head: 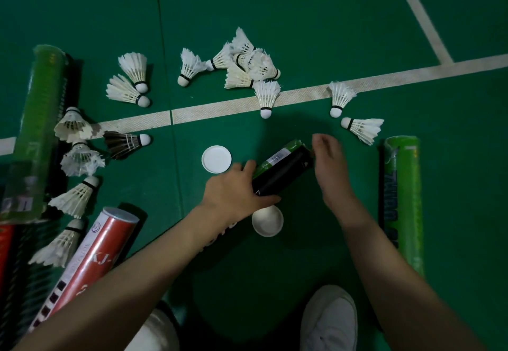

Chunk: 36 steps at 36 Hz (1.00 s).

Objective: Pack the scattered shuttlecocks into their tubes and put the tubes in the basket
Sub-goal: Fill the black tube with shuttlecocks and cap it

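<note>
Frame centre: left hand [233, 192] clasped a black-and-green cardboard tube [284, 170], likely steadying it for loading; right hand [328, 162] sat at its mouth, grip unclear.

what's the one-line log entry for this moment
left hand: grips black-green tube | right hand: at tube's far end | caps: two loose nearby | shuttlecocks: scattered, unpacked

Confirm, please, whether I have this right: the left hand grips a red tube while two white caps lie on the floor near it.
Not quite: the head view shows the left hand gripping a black-and-green tube, not red; two white caps lie on the floor near it.
</note>
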Each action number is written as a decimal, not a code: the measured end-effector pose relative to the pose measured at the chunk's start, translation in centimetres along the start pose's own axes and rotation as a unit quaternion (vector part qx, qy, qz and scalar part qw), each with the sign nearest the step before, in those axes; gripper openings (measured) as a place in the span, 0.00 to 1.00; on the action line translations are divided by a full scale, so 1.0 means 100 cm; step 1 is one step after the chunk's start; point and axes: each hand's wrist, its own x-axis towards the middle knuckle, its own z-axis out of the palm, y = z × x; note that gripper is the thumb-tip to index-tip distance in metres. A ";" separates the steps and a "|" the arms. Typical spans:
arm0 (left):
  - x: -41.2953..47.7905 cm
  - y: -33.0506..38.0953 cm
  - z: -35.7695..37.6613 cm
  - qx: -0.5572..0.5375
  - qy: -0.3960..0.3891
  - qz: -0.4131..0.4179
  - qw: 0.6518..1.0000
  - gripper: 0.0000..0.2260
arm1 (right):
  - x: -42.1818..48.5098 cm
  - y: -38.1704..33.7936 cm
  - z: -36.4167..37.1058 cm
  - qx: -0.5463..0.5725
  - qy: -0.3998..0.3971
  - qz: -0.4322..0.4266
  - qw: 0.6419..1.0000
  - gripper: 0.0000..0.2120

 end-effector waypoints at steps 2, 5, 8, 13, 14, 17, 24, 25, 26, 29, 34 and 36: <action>0.004 0.002 0.001 0.002 -0.007 0.003 1.000 0.31 | 0.018 0.005 -0.009 -0.027 0.076 -0.006 0.997 0.13; 0.005 0.001 0.004 0.020 -0.024 0.005 1.000 0.32 | 0.040 0.008 -0.025 -0.028 0.137 0.033 0.990 0.16; 0.004 -0.002 0.010 0.027 -0.041 0.001 0.999 0.33 | 0.059 0.009 -0.037 -0.062 0.143 0.059 0.986 0.21; 0.002 -0.005 0.017 0.011 -0.056 -0.011 0.998 0.33 | 0.080 0.013 -0.040 -0.045 0.123 0.121 0.984 0.22; 0.002 -0.006 0.018 0.010 -0.058 -0.012 0.998 0.33 | 0.081 0.014 -0.040 -0.035 0.116 0.129 0.984 0.22; 0.003 -0.009 0.017 0.011 -0.058 -0.018 0.998 0.34 | 0.082 0.021 -0.038 -0.014 0.102 0.124 0.987 0.21; 0.000 -0.020 0.009 0.003 -0.036 -0.025 0.999 0.33 | 0.059 0.018 -0.026 -0.054 0.138 0.021 0.989 0.10; -0.001 -0.023 0.008 0.001 -0.033 -0.029 0.999 0.33 | 0.050 0.014 -0.023 -0.056 0.127 -0.002 0.990 0.07; -0.003 -0.025 0.007 -0.001 -0.030 -0.033 0.999 0.33 | 0.041 0.010 -0.019 -0.062 0.105 -0.024 0.992 0.04; -0.009 -0.032 0.004 -0.002 -0.028 -0.040 0.999 0.32 | 0.015 0.003 -0.009 -0.069 0.029 -0.101 0.992 0.04; -0.026 -0.041 0.001 -0.007 -0.027 -0.036 0.999 0.32 | -0.005 -0.005 0.002 -0.087 -0.068 -0.135 0.985 0.15; -0.033 -0.044 0.000 -0.005 -0.022 -0.031 0.999 0.34 | -0.010 -0.009 0.005 -0.091 -0.097 -0.125 0.983 0.20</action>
